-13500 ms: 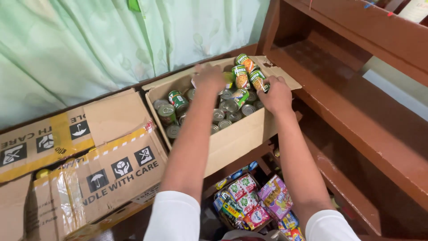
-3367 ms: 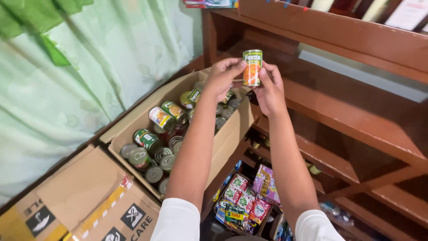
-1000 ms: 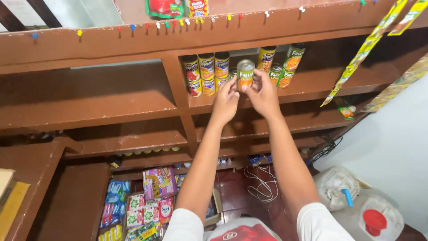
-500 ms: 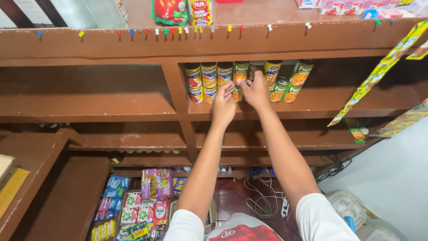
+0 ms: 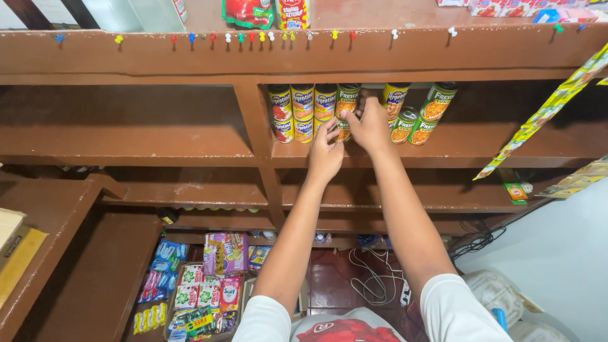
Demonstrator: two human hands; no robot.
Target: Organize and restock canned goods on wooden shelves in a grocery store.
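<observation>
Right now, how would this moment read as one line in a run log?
left hand: touching stacked cans | right hand: on same stack | place: brown wooden shelf

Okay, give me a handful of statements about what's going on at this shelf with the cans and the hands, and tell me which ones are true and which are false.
1. Both hands reach to the cans on the same shelf. True: the left hand and the right hand meet at the stacked cans.
2. The cans stand on the wooden shelf in a single layer. False: at the left they are stacked two high.
3. A row of coloured push pins lines the front edge of the board above the cans. True.
4. The shelf bay left of the post is packed with cans. False: no cans show there.
5. Sachet packs lie low down near the floor. True.
</observation>
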